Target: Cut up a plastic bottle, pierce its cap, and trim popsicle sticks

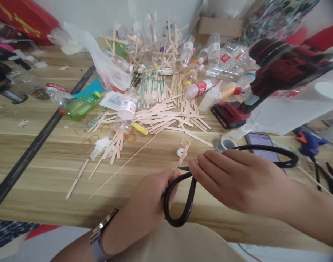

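Observation:
My left hand point(155, 189) is closed on a flat wooden craft stick point(183, 154), whose upper end sticks up past the fingers. In my right hand point(240, 180) is a pair of scissors with large black loop handles point(193, 194), gripped around the middle. One loop hangs in front of my left hand, and the other reaches out to the right. A dark pointed blade tip lies against the stick just above my left fingers; whether it cuts into the wood I cannot tell. Behind the stick, a white round disc point(180, 152) and a ring point(185, 142) lie on the table.
A pile of craft sticks point(161, 118) and several plastic bottles point(126, 107) cover the table's far middle. At right are a red cordless drill point(275, 72), a phone point(261, 142) and a blue glue gun point(308, 140). One loose stick point(77, 179) lies at left.

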`<move>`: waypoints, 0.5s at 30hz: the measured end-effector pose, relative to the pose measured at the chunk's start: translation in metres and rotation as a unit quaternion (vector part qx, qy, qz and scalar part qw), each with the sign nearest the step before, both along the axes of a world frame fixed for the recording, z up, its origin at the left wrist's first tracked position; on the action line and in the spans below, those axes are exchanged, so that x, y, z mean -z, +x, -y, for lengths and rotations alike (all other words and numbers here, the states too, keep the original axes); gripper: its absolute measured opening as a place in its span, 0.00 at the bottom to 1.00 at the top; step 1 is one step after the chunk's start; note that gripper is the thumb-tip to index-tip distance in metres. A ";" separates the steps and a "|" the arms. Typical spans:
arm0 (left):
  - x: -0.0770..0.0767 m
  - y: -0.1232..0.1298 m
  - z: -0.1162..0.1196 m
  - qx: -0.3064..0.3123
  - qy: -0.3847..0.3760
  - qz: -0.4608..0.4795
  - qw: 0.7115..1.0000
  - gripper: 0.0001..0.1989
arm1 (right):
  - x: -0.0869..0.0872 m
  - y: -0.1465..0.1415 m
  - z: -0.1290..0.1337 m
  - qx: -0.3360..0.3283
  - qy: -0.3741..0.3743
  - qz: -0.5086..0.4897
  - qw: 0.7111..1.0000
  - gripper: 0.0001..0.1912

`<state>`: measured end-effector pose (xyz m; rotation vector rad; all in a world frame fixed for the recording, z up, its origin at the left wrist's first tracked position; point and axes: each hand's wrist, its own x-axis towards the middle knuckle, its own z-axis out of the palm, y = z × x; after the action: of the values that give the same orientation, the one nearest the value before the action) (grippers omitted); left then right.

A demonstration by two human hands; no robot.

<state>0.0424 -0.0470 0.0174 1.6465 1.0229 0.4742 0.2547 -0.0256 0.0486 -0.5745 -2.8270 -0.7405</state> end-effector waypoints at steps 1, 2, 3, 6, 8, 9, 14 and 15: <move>-0.002 0.000 0.000 0.002 -0.004 -0.001 1.000 0.08 | -0.003 0.000 -0.002 -0.006 0.004 0.002 1.000 0.15; -0.003 0.000 -0.001 0.006 -0.007 0.001 1.000 0.09 | -0.005 0.001 -0.003 -0.012 0.004 0.008 1.000 0.15; -0.003 -0.001 -0.002 0.010 -0.010 0.006 1.000 0.08 | -0.006 0.001 -0.004 -0.016 0.000 0.009 1.000 0.16; -0.003 -0.001 -0.004 0.010 -0.018 0.005 1.000 0.07 | -0.007 0.006 -0.004 -0.013 -0.034 -0.030 0.999 0.18; -0.002 -0.001 -0.006 0.000 -0.025 0.002 1.000 0.12 | -0.003 0.010 -0.004 -0.005 -0.055 -0.062 0.997 0.18; -0.002 0.000 -0.006 -0.005 -0.030 0.006 1.000 0.14 | -0.001 0.013 -0.004 -0.005 -0.058 -0.068 0.996 0.18; -0.003 0.003 -0.007 -0.014 -0.098 0.039 0.994 0.18 | 0.008 0.023 -0.002 -0.032 -0.022 -0.060 0.997 0.16; -0.003 0.003 -0.007 -0.016 -0.129 0.043 0.991 0.19 | 0.010 0.024 -0.002 -0.025 -0.032 -0.068 0.997 0.17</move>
<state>0.0458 -0.0400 0.0202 1.3706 1.0021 0.4116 0.2790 -0.0235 0.0387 -0.5406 -2.7367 -0.5802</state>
